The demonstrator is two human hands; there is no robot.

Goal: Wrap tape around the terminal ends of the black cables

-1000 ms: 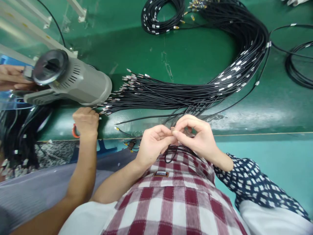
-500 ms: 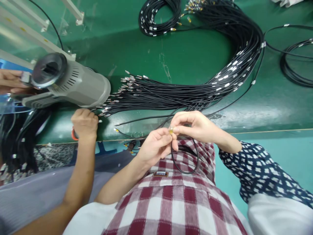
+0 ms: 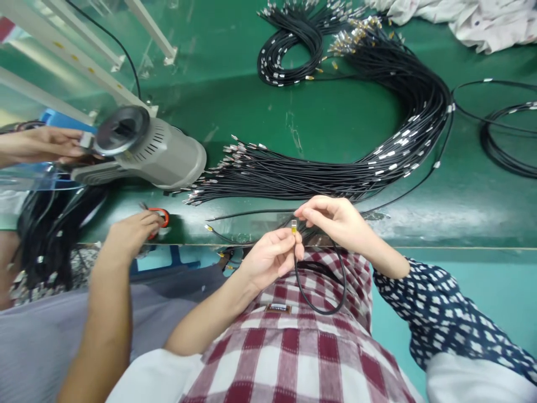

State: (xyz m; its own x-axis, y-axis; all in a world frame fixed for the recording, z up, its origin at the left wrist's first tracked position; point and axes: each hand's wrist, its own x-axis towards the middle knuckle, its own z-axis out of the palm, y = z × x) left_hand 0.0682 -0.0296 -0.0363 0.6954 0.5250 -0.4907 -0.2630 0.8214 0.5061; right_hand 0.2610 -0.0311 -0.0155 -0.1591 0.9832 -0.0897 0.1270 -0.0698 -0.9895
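My left hand (image 3: 272,252) is closed in a pinch around the end of a black cable (image 3: 321,312), just below its connector. The connector (image 3: 294,226) is silver and yellow and stands upright above my fingertips. From there the cable hangs in a loop before my checked apron and rises beneath my right hand (image 3: 333,219). That hand is just above and right of the connector, apart from it, with fingers bent together. Whatever they hold, if anything, is hidden. Behind both hands a thick bundle of black cables (image 3: 277,176) lies on the green table (image 3: 251,112).
To the left, a co-worker's hand (image 3: 134,232) holds orange-handled scissors (image 3: 161,217). Another person's hand (image 3: 59,144) is at a grey hand-held machine (image 3: 168,154). Coiled cables (image 3: 268,61) lie at the back, more (image 3: 499,151) at right. A white cloth (image 3: 478,22) lies far right.
My right fingers have come away from the connector, moving slightly up, and it now shows above my left fingertips. The co-worker's hand has moved left and down from the bundle; the scissors show more.
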